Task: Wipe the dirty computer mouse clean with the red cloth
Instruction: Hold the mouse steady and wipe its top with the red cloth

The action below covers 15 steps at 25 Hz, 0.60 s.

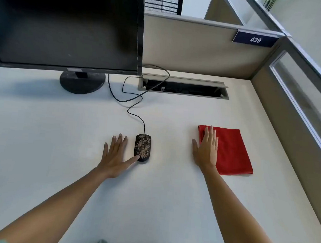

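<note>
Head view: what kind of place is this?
Most likely an office cubicle: a desk with a monitor and wired mouse, partition walls, and a number plate reading 439.

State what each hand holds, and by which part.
Nothing is held. The left hand lies flat, thumb touching the mouse near end; the right hand lies flat on the red cloth left edge.

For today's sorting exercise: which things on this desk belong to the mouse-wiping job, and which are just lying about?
Part of the job:
computer mouse, speckled with dirt
red cloth, folded flat
left hand, thumb touching the mouse
right hand, flat on the cloth

Just there:
monitor
cable hatch
number plate
</note>
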Tool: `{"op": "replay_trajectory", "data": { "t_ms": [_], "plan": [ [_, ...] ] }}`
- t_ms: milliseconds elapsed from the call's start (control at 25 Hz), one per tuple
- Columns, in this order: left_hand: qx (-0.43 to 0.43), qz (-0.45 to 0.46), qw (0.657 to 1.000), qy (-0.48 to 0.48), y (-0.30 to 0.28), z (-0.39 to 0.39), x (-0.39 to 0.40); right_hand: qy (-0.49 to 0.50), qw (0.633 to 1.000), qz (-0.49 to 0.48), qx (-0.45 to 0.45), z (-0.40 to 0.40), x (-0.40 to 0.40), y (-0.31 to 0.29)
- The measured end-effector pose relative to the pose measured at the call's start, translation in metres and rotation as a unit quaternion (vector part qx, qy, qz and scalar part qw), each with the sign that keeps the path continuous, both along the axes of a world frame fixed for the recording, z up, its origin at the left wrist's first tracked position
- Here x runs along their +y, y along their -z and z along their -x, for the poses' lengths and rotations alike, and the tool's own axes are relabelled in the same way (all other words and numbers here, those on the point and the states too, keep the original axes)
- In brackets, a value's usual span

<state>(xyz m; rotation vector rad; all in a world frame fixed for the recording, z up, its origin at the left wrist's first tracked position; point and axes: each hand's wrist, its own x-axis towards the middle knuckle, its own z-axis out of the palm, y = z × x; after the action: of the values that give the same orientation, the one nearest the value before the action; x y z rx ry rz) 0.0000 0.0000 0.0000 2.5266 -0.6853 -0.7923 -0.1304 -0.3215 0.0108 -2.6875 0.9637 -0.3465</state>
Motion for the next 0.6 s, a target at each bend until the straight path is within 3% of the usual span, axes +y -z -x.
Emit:
{"op": "replay_trajectory", "data": {
  "t_ms": [80,280,600],
  "plan": [
    [-0.023,-0.026,0.999,0.021,0.001,-0.003,-0.001,0.035,0.999,-0.010,0.035,0.000,-0.005,-0.001],
    [0.015,-0.047,0.997,0.060,-0.002,-0.009,0.004,0.042,0.994,-0.072,0.072,-0.003,0.007,0.010],
    [0.012,-0.046,0.997,0.067,-0.007,-0.009,0.005,-0.021,0.996,-0.082,0.034,0.000,0.051,0.019]
  ]
}}
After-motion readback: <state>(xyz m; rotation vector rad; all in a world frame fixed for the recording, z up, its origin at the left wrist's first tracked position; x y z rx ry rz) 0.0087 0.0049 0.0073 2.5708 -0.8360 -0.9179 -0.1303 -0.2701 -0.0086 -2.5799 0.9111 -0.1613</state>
